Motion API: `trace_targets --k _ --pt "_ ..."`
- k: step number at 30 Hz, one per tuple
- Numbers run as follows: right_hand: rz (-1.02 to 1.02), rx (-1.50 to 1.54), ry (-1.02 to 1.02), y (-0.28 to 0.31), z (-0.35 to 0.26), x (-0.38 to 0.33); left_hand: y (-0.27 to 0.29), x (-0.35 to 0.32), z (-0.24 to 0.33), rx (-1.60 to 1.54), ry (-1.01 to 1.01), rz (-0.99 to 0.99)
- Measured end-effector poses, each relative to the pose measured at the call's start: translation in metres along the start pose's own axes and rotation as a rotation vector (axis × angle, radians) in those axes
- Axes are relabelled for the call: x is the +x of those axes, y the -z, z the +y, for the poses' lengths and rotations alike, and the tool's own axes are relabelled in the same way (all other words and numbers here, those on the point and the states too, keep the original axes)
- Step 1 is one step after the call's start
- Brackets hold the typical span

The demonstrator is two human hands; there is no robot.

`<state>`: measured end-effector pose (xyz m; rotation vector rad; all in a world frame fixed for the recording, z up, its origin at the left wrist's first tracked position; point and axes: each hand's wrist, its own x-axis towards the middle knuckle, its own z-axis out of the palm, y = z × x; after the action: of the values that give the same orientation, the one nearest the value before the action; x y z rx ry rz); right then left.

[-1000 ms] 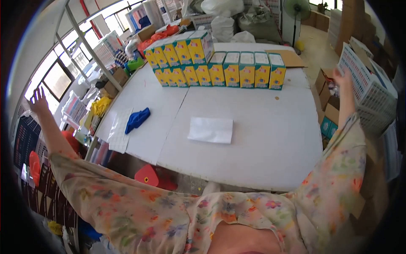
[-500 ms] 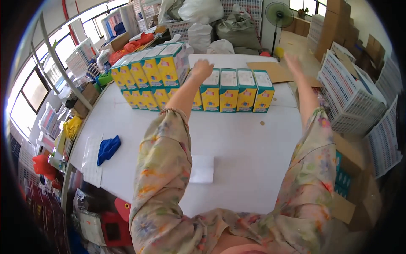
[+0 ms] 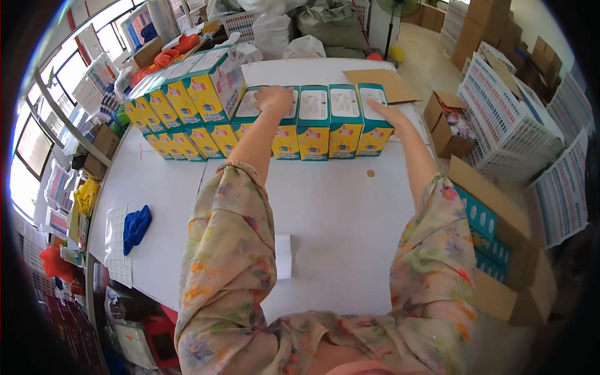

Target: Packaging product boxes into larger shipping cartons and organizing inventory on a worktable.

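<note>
Warehouse clutter around white table (image 3: 350,212); both hands (image 3: 273,99) (image 3: 389,114) spread flat on boxes (image 3: 312,122).

A white table (image 3: 350,206) fills the room's middle. Daylight pours through windows (image 3: 31,140) left of the hands. White plastic crates (image 3: 509,115) stand right of them, and beyond them sacks (image 3: 325,22) and a fan (image 3: 398,7).

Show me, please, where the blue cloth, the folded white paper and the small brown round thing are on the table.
blue cloth (image 3: 136,227), head view, middle of the cloth.
folded white paper (image 3: 284,256), head view, its uncovered right part.
small brown round thing (image 3: 370,173), head view, its centre.
</note>
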<state>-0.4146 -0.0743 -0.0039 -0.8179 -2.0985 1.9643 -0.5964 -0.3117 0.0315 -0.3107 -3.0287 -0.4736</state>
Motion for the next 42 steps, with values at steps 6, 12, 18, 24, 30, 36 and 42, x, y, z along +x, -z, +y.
trace_targets --k 6,12,18,24,30,36,42 --pt "0.122 0.079 0.243 -0.014 0.036 -0.049 -0.009 -0.001 -0.024 0.0 -0.077 -0.074" --pt "0.233 0.34 0.453 -0.019 0.108 -0.123 0.0 -0.078 -0.033 -0.571 -0.244 0.047" --pt "0.195 0.365 0.509 -0.049 0.17 -0.231 0.037 -0.187 -0.058 -0.699 -0.529 0.269" --pt "0.121 0.422 0.293 -0.042 0.173 -0.313 0.066 -0.254 -0.079 -0.426 -0.856 0.397" --pt "0.156 0.587 0.434 -0.05 0.199 -0.325 0.06 -0.271 -0.088 -0.323 -0.899 0.472" --pt "0.125 0.59 0.261 -0.016 0.178 -0.361 0.045 -0.28 -0.089 -0.217 -0.994 0.473" --pt "0.576 -0.279 0.396 0.016 0.175 -0.36 0.026 -0.282 -0.093 -0.284 -1.078 0.454"
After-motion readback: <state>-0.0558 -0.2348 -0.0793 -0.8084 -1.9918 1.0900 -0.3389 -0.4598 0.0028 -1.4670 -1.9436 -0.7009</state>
